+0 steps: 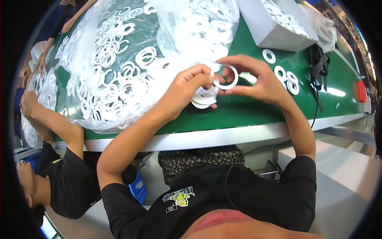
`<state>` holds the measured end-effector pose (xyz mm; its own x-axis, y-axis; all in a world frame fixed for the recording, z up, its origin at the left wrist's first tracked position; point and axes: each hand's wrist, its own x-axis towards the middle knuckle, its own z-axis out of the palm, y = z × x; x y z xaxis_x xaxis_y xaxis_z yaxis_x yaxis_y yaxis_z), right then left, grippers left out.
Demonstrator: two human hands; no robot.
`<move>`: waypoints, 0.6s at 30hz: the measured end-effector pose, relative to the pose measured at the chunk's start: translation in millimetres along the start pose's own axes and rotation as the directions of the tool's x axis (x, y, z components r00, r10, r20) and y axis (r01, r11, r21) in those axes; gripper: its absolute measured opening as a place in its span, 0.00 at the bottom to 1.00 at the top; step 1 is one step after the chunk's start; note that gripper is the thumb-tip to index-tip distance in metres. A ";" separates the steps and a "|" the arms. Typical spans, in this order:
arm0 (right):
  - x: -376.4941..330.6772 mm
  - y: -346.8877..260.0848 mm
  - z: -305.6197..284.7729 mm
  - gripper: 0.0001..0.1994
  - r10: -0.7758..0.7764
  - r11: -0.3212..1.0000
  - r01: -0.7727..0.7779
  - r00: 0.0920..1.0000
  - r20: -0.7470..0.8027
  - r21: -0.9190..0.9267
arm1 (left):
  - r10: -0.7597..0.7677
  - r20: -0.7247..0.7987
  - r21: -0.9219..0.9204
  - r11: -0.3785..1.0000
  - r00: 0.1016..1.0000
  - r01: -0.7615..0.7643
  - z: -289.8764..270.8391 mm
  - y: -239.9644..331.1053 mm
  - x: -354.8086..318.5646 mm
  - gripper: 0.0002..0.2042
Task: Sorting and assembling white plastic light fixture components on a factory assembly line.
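My right hand point(260, 81) curves its thumb and fingers around a white plastic ring point(236, 79), held up over the green table. My left hand point(190, 84) is closed on several white round parts point(202, 104), stacked below its fingers, and its thumb and index finger meet the near side of the ring. The two hands are close together, almost touching at the ring. Part of the stack is hidden behind my left fingers.
Clear plastic sheeting point(159, 85) with many white rings point(129, 89) covers the left side of the green table point(254, 113). At the back right stands a grey box point(274, 34) of white parts. Loose rings point(280, 73), black straps point(318, 65) and a red object point(360, 91) lie right. Another person's arm point(59, 121) works at left.
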<state>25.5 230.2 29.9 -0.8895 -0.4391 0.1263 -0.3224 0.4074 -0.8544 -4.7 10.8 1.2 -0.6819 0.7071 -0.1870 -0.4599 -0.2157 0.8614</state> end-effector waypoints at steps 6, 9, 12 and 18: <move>1.0 13.8 -4.4 0.25 -0.144 0.987 0.155 0.967 -0.208 0.036 | 0.058 -0.044 0.012 0.998 0.997 -0.058 6.0 2.5 6.1 0.18; 3.1 13.3 -10.9 0.26 -0.122 0.974 0.165 0.960 -0.253 0.155 | 0.119 -0.020 0.123 0.986 0.993 -0.116 4.6 6.3 11.9 0.16; 2.8 13.3 -2.2 0.24 -0.056 0.977 0.103 0.969 -0.243 0.187 | 0.107 -0.047 0.142 0.985 0.993 -0.099 5.1 2.3 9.5 0.15; -0.1 13.8 2.1 0.24 -0.036 0.998 0.045 0.979 -0.199 0.041 | 0.035 -0.075 0.163 0.986 0.997 -0.023 2.9 0.7 10.0 0.16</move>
<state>21.8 234.2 17.0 -0.9239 -0.2858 0.2545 -0.3487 0.3544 -0.8677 -10.1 19.6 1.3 -0.7382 0.6469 -0.1912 -0.3452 -0.1188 0.9310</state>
